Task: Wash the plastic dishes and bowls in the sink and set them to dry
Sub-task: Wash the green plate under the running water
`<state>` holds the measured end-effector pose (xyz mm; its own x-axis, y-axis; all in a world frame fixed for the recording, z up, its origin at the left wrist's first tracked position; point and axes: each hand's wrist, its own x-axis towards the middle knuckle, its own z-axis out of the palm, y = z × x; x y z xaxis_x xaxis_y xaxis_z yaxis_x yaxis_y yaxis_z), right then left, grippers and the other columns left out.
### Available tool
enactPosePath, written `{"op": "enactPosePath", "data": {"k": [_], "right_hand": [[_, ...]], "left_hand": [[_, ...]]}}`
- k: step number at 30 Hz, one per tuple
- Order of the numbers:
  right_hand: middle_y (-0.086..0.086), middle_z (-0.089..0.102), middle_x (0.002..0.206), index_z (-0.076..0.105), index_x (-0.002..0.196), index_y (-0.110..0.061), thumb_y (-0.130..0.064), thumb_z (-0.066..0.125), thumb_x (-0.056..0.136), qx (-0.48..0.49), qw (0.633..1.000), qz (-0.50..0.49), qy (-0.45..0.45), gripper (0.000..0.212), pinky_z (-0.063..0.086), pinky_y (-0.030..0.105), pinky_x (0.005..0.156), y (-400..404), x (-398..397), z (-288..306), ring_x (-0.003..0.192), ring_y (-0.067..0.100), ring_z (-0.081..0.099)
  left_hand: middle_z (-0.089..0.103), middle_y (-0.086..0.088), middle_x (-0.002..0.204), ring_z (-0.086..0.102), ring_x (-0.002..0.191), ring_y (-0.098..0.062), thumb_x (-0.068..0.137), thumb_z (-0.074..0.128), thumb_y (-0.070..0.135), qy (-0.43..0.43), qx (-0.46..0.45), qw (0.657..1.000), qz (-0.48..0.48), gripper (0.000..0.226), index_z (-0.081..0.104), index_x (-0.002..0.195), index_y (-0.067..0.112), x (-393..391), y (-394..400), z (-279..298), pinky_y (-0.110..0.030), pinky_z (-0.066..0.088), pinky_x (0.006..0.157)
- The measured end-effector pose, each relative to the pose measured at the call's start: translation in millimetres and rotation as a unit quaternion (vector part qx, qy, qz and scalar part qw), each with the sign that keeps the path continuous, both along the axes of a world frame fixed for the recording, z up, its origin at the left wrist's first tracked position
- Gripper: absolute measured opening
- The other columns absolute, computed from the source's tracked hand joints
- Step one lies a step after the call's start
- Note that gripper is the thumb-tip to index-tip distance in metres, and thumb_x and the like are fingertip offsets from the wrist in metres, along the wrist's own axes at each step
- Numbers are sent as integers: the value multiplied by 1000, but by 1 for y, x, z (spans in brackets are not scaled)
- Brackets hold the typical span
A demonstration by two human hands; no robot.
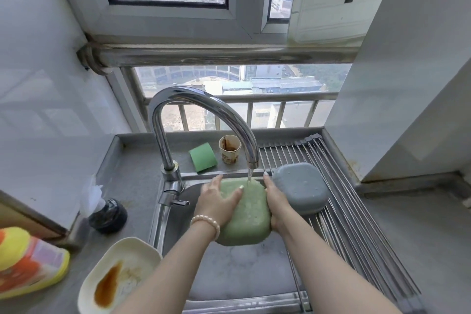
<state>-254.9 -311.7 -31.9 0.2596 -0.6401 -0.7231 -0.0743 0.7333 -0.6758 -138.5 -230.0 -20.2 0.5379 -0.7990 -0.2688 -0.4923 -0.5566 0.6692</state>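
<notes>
A green plastic dish (248, 214) is held bottom-up over the steel sink (239, 267), under water running from the chrome faucet (204, 120). My left hand (216, 201) lies flat on the dish's underside with fingers spread. My right hand (276, 201) grips its right edge. A grey-blue dish (302, 187) lies upside down on the roll-up drying rack (356, 211), just right of my right hand. A white dish (117, 275) smeared with brown sauce sits on the counter at the sink's left.
Behind the sink stand a green sponge (203, 157) and a stained paper cup (230, 148). A black pot (108, 215) and a yellow-orange detergent bottle (28, 260) are on the left counter. A wall closes the right side.
</notes>
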Motion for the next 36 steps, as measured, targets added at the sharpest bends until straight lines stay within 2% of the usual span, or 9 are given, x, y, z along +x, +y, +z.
{"op": "enactPosePath", "data": {"k": [6,9,13,17,19,21,25,30,36], "right_hand": [[7,66,83,65,79,-11,-45,54,91,-195,965,98,141,38,50,34,77,-9,11,4,82,25,62],[0,53,64,53,64,-13,-47,44,96,-363,892,156,222,48,35,29,58,-5,1,15,66,17,49],[-8,46,57,42,57,-21,-51,37,88,-641,703,189,242,43,24,24,54,9,-9,9,58,12,42],[0,47,68,48,61,-13,-40,41,96,-814,534,166,159,45,33,34,65,23,-25,-11,67,21,42],[0,54,85,57,69,-15,-47,36,96,-780,577,159,180,46,34,39,77,36,-33,-23,84,22,48],[2,51,122,65,101,-23,-57,35,87,-634,734,131,205,48,27,39,98,54,-33,-29,118,20,40],[-5,19,155,8,149,-40,-33,50,78,-246,968,41,6,82,27,43,114,68,-26,-35,139,17,26],[6,54,126,29,147,-26,19,36,89,-137,988,-16,-67,74,57,36,61,50,-21,-24,98,26,61],[6,58,128,47,140,-12,16,47,87,-314,948,2,52,60,45,28,95,23,-32,-17,119,20,53]], "left_hand": [[63,-8,96,56,93,-28,95,45,51,160,-52,964,205,44,56,91,9,7,3,-11,-34,44,84],[65,-13,99,61,96,-29,97,39,53,372,-64,874,306,56,61,95,2,10,-2,-24,-39,48,91],[64,-19,103,55,102,-38,98,30,52,626,36,732,267,52,62,106,13,12,5,-32,-65,20,106],[65,-26,100,58,92,-41,98,35,17,686,17,688,235,36,55,120,-4,8,13,-24,-59,52,74],[60,-25,104,58,88,-38,95,34,-1,669,-59,690,271,34,48,125,-9,6,14,-29,-50,53,74],[57,-20,104,56,87,-36,86,28,-19,644,-157,688,297,45,48,123,-3,4,16,-32,-45,51,75],[60,-18,110,59,94,-34,73,26,-32,589,-216,739,246,71,55,123,10,7,27,-31,-44,52,75],[63,-3,121,62,107,-19,73,61,-21,453,-224,855,113,82,39,143,15,10,37,-37,-35,52,90],[66,-6,107,57,97,-17,87,56,-6,357,-38,925,126,35,58,119,8,23,58,-42,-18,45,72]]}}
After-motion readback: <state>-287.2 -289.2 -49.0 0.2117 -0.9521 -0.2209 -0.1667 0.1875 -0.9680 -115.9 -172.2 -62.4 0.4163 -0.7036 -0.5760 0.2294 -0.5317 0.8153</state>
